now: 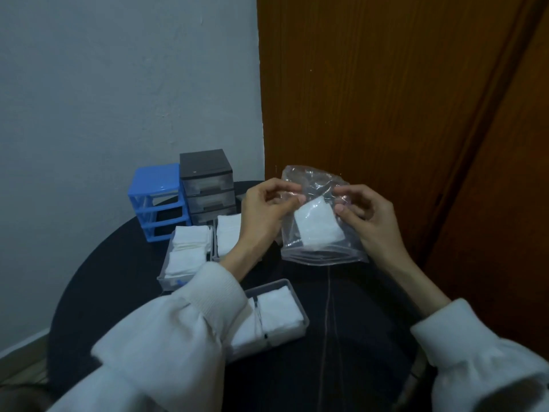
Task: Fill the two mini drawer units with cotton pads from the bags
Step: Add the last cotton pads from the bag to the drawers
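Observation:
A clear plastic bag [315, 248] with a stack of white cotton pads [318, 226] inside is held above the dark round table [98, 292]. My left hand [266, 209] pinches the bag's upper left edge. My right hand [364, 215] pinches its upper right side. At the back stand a blue drawer frame [157, 197] with its slots empty and a black drawer unit [208, 185] with its drawers in. Three clear drawers lie on the table filled with white pads: one at left [185, 254], one beside it [227, 233], one nearer me [274, 313].
A grey wall rises behind the table on the left. A brown wooden door [386, 99] stands close behind the bag on the right. My white sleeves cover part of the near drawer and the table's front.

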`<act>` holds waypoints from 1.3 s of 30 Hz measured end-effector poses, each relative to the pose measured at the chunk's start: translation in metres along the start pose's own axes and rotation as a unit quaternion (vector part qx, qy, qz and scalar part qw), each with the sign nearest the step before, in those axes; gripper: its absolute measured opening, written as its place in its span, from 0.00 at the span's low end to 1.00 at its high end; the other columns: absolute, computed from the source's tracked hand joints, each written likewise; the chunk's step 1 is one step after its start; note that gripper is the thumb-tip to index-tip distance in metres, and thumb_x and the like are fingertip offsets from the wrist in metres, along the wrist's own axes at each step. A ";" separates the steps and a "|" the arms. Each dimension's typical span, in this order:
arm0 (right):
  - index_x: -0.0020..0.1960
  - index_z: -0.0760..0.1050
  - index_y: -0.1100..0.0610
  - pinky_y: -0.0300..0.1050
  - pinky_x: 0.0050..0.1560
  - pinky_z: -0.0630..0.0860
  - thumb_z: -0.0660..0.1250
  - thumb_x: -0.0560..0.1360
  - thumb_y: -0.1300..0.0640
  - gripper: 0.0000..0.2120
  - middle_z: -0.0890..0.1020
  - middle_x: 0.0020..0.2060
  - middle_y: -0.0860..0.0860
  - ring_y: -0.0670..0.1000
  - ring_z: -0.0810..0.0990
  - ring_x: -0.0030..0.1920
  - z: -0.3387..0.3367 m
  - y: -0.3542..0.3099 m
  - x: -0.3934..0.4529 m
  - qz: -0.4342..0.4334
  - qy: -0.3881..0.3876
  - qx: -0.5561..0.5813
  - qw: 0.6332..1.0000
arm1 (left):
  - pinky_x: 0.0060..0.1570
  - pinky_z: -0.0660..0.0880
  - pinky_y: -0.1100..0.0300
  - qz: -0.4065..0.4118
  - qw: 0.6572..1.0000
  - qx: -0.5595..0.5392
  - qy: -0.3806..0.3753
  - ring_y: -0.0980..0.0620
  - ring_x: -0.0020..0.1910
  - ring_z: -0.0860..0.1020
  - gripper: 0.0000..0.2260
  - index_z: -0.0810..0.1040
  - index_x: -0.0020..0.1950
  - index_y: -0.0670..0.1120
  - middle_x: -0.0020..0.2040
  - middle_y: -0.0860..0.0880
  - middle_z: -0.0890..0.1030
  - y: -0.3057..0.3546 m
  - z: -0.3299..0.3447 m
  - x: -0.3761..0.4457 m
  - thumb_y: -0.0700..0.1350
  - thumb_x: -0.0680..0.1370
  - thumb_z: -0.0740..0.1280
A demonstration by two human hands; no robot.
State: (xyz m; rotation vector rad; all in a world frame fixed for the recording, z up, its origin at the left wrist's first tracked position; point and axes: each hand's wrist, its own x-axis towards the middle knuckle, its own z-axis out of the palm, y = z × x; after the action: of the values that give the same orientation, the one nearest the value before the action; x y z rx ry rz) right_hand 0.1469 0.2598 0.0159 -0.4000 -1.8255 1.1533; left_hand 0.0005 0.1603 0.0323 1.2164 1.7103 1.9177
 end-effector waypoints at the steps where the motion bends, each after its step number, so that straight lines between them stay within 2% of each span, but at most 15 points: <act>1: 0.53 0.76 0.53 0.38 0.44 0.79 0.66 0.75 0.64 0.10 0.79 0.47 0.45 0.45 0.82 0.46 0.001 0.000 0.000 -0.003 0.008 -0.013 1.000 | 0.48 0.78 0.57 0.000 1.000 0.007 0.000 0.49 0.45 0.80 0.04 0.81 0.45 0.49 0.46 0.48 0.82 0.000 0.002 -0.001 0.40 0.73 0.70; 3: 0.53 0.76 0.54 0.37 0.42 0.78 0.65 0.76 0.62 0.07 0.80 0.46 0.44 0.44 0.82 0.44 0.003 0.000 -0.001 -0.019 0.041 -0.051 0.998 | 0.47 0.78 0.61 -0.007 1.000 0.007 -0.015 0.49 0.50 0.80 0.05 0.79 0.51 0.47 0.50 0.46 0.81 0.002 0.004 -0.003 0.42 0.77 0.66; 6: 0.52 0.76 0.56 0.32 0.40 0.76 0.64 0.77 0.61 0.05 0.78 0.45 0.41 0.36 0.79 0.43 0.004 0.000 0.000 -0.038 0.098 -0.092 0.990 | 0.47 0.77 0.61 -0.037 0.995 -0.012 -0.096 0.53 0.55 0.78 0.14 0.74 0.61 0.49 0.59 0.50 0.77 0.004 0.006 -0.005 0.45 0.76 0.66; 9: 0.51 0.76 0.56 0.30 0.39 0.75 0.64 0.77 0.60 0.05 0.79 0.44 0.45 0.35 0.79 0.42 0.001 0.003 0.003 -0.024 0.101 -0.100 0.989 | 0.44 0.79 0.62 -0.040 0.990 -0.011 -0.133 0.54 0.52 0.79 0.21 0.73 0.63 0.48 0.59 0.50 0.76 0.003 0.007 -0.008 0.36 0.72 0.71; 12: 0.51 0.76 0.55 0.31 0.43 0.75 0.63 0.77 0.59 0.04 0.80 0.44 0.47 0.37 0.78 0.44 -0.001 0.007 0.003 -0.016 0.077 -0.098 0.992 | 0.41 0.79 0.63 -0.017 0.996 0.011 -0.093 0.57 0.47 0.81 0.16 0.75 0.58 0.44 0.54 0.49 0.79 -0.003 0.009 -0.007 0.36 0.72 0.71; 16: 0.57 0.74 0.50 0.37 0.48 0.75 0.62 0.78 0.52 0.09 0.78 0.50 0.43 0.39 0.77 0.49 -0.005 0.006 -0.007 0.025 0.030 -0.121 0.992 | 0.44 0.79 0.54 -0.019 0.998 0.021 -0.048 0.47 0.48 0.81 0.05 0.77 0.49 0.48 0.50 0.46 0.81 -0.012 0.011 -0.004 0.39 0.75 0.68; 20: 0.59 0.69 0.47 0.34 0.42 0.74 0.68 0.72 0.51 0.18 0.73 0.53 0.42 0.39 0.76 0.50 -0.015 0.002 -0.022 0.043 -0.011 -0.117 0.992 | 0.41 0.78 0.59 -0.038 0.998 0.047 -0.029 0.48 0.47 0.81 0.02 0.77 0.48 0.48 0.47 0.46 0.82 -0.019 0.013 -0.008 0.41 0.77 0.66; 23: 0.57 0.68 0.48 0.38 0.40 0.80 0.71 0.71 0.58 0.19 0.75 0.52 0.44 0.40 0.79 0.47 -0.021 0.007 -0.030 0.054 -0.081 -0.135 0.986 | 0.40 0.78 0.64 -0.065 0.991 0.092 -0.068 0.54 0.47 0.80 0.06 0.75 0.53 0.49 0.50 0.49 0.80 -0.019 0.015 -0.011 0.43 0.77 0.66; 26: 0.52 0.70 0.51 0.38 0.42 0.80 0.69 0.72 0.61 0.13 0.77 0.49 0.45 0.38 0.78 0.47 -0.027 0.017 -0.032 0.040 -0.049 -0.176 0.982 | 0.44 0.77 0.64 -0.089 0.970 0.204 -0.101 0.56 0.49 0.77 0.16 0.69 0.64 0.51 0.58 0.48 0.76 -0.019 0.017 -0.013 0.51 0.77 0.65; 28: 0.49 0.71 0.51 0.36 0.42 0.79 0.69 0.72 0.62 0.11 0.78 0.46 0.45 0.37 0.78 0.46 -0.028 0.021 -0.032 0.032 -0.048 -0.187 0.981 | 0.55 0.74 0.52 -0.071 0.914 0.394 -0.072 0.48 0.59 0.72 0.24 0.64 0.69 0.54 0.63 0.44 0.70 -0.019 0.017 -0.016 0.60 0.76 0.62; 30: 0.46 0.69 0.49 0.33 0.42 0.77 0.69 0.73 0.62 0.12 0.79 0.45 0.45 0.38 0.79 0.45 -0.028 0.024 -0.033 0.037 -0.070 -0.201 0.976 | 0.57 0.71 0.53 0.008 0.878 0.477 -0.045 0.47 0.62 0.67 0.24 0.65 0.69 0.54 0.63 0.45 0.67 -0.013 0.016 -0.021 0.63 0.76 0.60; 32: 0.45 0.69 0.48 0.35 0.45 0.78 0.69 0.73 0.62 0.11 0.80 0.45 0.45 0.39 0.79 0.46 -0.027 0.028 -0.035 0.037 -0.098 -0.226 0.969 | 0.55 0.70 0.57 0.087 0.883 0.441 -0.131 0.52 0.59 0.69 0.21 0.70 0.65 0.53 0.60 0.49 0.69 -0.007 0.018 -0.026 0.61 0.76 0.61; 35: 0.41 0.69 0.50 0.44 0.48 0.79 0.68 0.74 0.62 0.10 0.81 0.45 0.46 0.40 0.79 0.48 -0.029 0.035 -0.040 0.012 -0.122 -0.271 0.955 | 0.49 0.69 0.61 0.090 0.871 0.402 -0.268 0.57 0.52 0.72 0.16 0.74 0.59 0.50 0.56 0.53 0.73 -0.011 0.023 -0.033 0.55 0.75 0.67; 37: 0.39 0.72 0.50 0.45 0.52 0.77 0.67 0.73 0.63 0.10 0.81 0.47 0.45 0.37 0.77 0.52 -0.030 0.037 -0.042 -0.011 -0.130 -0.309 0.942 | 0.48 0.70 0.61 0.078 0.871 0.403 -0.270 0.55 0.50 0.72 0.14 0.74 0.60 0.48 0.57 0.50 0.74 -0.019 0.025 -0.032 0.47 0.75 0.68; 39: 0.40 0.76 0.50 0.41 0.55 0.74 0.68 0.72 0.65 0.10 0.78 0.51 0.44 0.38 0.74 0.55 -0.031 0.037 -0.045 -0.034 -0.142 -0.352 0.925 | 0.49 0.74 0.59 0.060 0.878 0.397 -0.258 0.55 0.49 0.74 0.13 0.74 0.61 0.47 0.57 0.48 0.76 -0.024 0.026 -0.032 0.41 0.76 0.66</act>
State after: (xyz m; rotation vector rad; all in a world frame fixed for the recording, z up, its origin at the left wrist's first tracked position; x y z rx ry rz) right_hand 0.1892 0.2653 -0.0341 -0.5870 -2.4705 0.4824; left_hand 0.0311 0.1613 -0.0037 1.9162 2.1693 0.7474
